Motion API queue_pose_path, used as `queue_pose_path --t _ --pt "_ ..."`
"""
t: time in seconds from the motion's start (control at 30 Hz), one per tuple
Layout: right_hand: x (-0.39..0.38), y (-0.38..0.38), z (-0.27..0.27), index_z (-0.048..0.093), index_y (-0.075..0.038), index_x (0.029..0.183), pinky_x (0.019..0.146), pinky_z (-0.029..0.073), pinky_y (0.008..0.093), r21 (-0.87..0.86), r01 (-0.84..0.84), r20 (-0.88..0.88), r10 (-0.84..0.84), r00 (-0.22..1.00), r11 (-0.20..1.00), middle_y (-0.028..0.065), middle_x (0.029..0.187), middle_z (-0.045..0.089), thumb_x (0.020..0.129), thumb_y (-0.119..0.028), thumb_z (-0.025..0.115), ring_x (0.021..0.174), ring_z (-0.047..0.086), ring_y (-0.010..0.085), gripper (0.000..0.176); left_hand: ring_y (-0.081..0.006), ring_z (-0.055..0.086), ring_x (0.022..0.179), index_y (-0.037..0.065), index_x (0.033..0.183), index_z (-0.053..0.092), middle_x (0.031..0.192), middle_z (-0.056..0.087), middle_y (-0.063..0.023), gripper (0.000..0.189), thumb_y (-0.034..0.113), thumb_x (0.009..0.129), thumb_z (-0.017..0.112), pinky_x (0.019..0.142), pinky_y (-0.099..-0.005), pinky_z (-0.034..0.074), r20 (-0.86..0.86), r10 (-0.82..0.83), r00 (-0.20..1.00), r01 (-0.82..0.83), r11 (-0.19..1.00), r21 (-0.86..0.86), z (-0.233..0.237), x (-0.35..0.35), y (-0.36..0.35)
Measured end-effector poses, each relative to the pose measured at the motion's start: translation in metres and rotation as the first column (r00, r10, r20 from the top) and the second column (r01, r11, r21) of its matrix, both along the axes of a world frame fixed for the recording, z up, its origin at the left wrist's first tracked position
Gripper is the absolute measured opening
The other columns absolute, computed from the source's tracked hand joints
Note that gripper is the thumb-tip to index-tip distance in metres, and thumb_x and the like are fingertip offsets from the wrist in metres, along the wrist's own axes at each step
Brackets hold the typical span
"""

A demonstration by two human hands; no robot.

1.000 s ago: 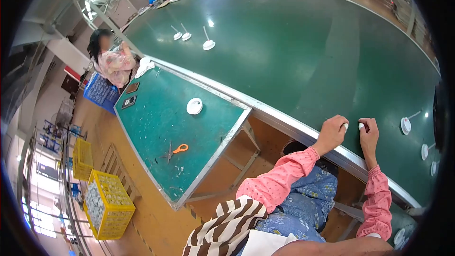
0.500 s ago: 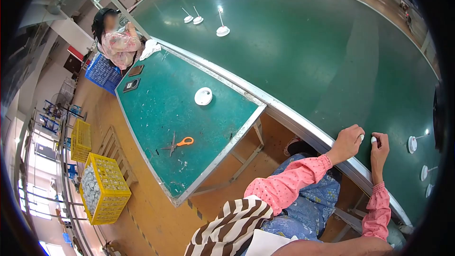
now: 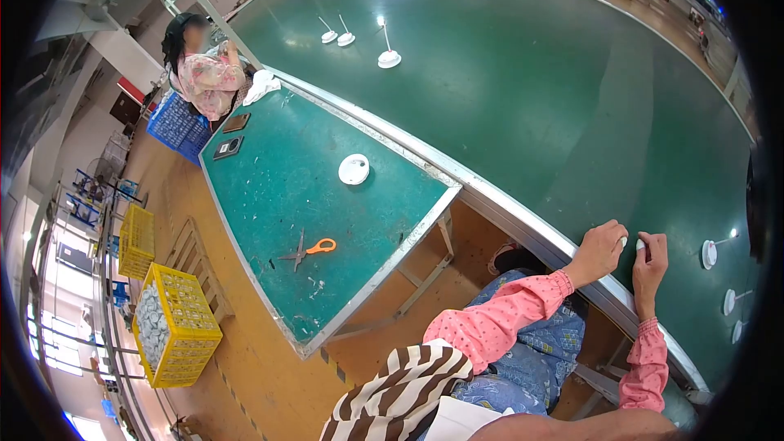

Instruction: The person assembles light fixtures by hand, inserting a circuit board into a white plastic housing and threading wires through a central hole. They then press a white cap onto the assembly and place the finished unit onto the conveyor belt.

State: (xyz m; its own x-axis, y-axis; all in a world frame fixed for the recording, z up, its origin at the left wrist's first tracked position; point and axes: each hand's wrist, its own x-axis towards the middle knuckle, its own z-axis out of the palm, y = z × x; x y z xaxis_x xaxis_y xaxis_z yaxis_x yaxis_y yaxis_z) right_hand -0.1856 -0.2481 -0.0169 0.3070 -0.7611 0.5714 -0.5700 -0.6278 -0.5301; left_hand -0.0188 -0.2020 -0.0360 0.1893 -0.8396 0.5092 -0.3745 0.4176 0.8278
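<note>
Parts: we see two small white pieces, the left part and the right part, held over the near edge of the belt. They are close together; we cannot tell whether they touch.
Left hand: the left hand is curled into a fist on the left part, which shows only as a white tip past the fingers.
Right hand: the right hand has its fingertips pinched narrow on the right part.
Rail: both wrists cross the metal rail along the belt.
Near discs: white stemmed discs lie on the belt just right of the right hand.
Far discs: three more stand well up the belt.
Table: a green table meets the rail left of the hands. It bears a white cap, orange-handled scissors and two phones at its far corner.
Floor: a yellow crate of pale pieces stands beside the table, and a blue crate stands beyond it.
Co-worker: a person in a floral top sits at the table's far end.
</note>
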Motion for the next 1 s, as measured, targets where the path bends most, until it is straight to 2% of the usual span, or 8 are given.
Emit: queue_pose_path --t 0.4,0.6,0.67,0.7,0.73,0.77,0.87,1.0 --pt "-0.047 0.004 0.014 0.064 0.0 0.102 0.064 0.041 0.0291 0.03 -0.049 -0.047 0.051 0.998 0.998 0.007 0.09 0.052 0.087 0.01 0.055 0.077 0.052 0.0183 0.02 -0.039 0.062 0.081 -0.001 0.091 0.064 0.086 0.061 -0.0175 0.013 0.007 0.09 0.054 0.073 -0.0471 0.05 -0.018 -0.001 1.0 0.001 1.0 -0.024 -0.003 0.005 -0.003" --pt "-0.15 0.023 -0.002 0.066 0.0 0.104 0.066 0.04 0.0279 0.109 0.275 -0.043 -0.272 0.961 0.955 0.0069 0.089 0.052 0.085 0.011 0.052 0.073 0.049 0.0171 0.025 -0.0382 0.063 0.081 0.003 0.093 0.066 0.087 0.063 -0.0164 0.012 0.007 0.086 0.057 0.073 -0.0468 0.051 0.003 0.031 1.0 -0.031 0.999 -0.033 -0.002 0.005 -0.005" --pt "-0.182 0.025 -0.047 0.07 -0.001 0.102 0.076 0.048 0.0325 -0.071 0.279 -0.053 -0.283 0.958 0.958 0.0107 0.094 0.064 0.084 0.008 0.053 0.084 0.06 0.0237 0.026 -0.0377 0.064 0.083 0.004 0.094 0.068 0.09 0.065 -0.0155 0.014 0.006 0.084 0.058 0.074 -0.0466 0.052 0.037 0.028 0.999 -0.025 0.996 -0.091 -0.009 0.0 -0.006" --pt "-0.157 0.04 -0.026 0.071 -0.001 0.101 0.082 0.05 0.0355 -0.035 0.351 -0.015 -0.352 0.936 0.936 0.0135 0.097 0.067 0.082 0.007 0.053 0.091 0.063 0.0285 0.027 -0.0366 0.066 0.084 0.007 0.097 0.069 0.093 0.067 -0.0149 0.018 0.006 0.08 0.061 0.074 -0.0453 0.053 0.064 0.018 0.998 -0.014 0.998 -0.065 -0.006 0.0 -0.003" --pt "-0.145 0.043 -0.016 0.07 -0.002 0.102 0.078 0.049 0.0365 -0.144 0.331 -0.028 -0.338 0.941 0.933 0.0142 0.095 0.065 0.081 0.005 0.056 0.088 0.061 0.0298 0.027 -0.034 0.066 0.082 0.01 0.099 0.071 0.092 0.068 -0.0144 0.022 0.006 0.079 0.064 0.072 -0.0435 0.053 0.089 0.025 0.996 -0.019 0.998 -0.068 0.0 0.002 0.001" --pt "-0.136 0.048 -0.01 0.07 -0.004 0.102 0.074 0.048 0.0382 -0.128 0.342 -0.049 -0.35 0.935 0.931 0.0144 0.093 0.063 0.08 0.003 0.059 0.084 0.059 0.0306 0.026 -0.0289 0.066 0.076 0.011 0.1 0.073 0.088 0.068 -0.0122 0.024 0.005 0.078 0.066 0.067 -0.0393 0.052 0.096 0.039 0.995 -0.028 0.994 -0.11 -0.008 0.0 -0.003" --pt "-0.135 0.049 -0.013 0.068 -0.006 0.099 0.069 0.046 0.043 -0.169 0.385 -0.003 -0.391 0.921 0.908 0.0149 0.084 0.057 0.074 0.004 0.059 0.081 0.058 0.0345 0.029 -0.0184 0.061 0.066 0.01 0.102 0.076 0.085 0.07 -0.0088 0.025 0.002 0.083 0.061 0.062 -0.0322 0.049 0.099 -0.022 0.995 0.024 1.0 -0.02 0.003 0.003 -0.001" --pt "-0.136 0.056 -0.011 0.067 -0.007 0.095 0.07 0.052 0.0438 -0.129 0.472 -0.013 -0.478 0.878 0.872 0.0128 0.09 0.058 0.075 0.0 0.061 0.082 0.061 0.034 0.022 -0.0093 0.058 0.063 0.004 0.103 0.075 0.081 0.067 -0.0027 0.027 -0.002 0.087 0.055 0.058 -0.0251 0.046 0.082 -0.073 0.994 0.067 0.995 0.078 -0.007 0.005 -0.004"
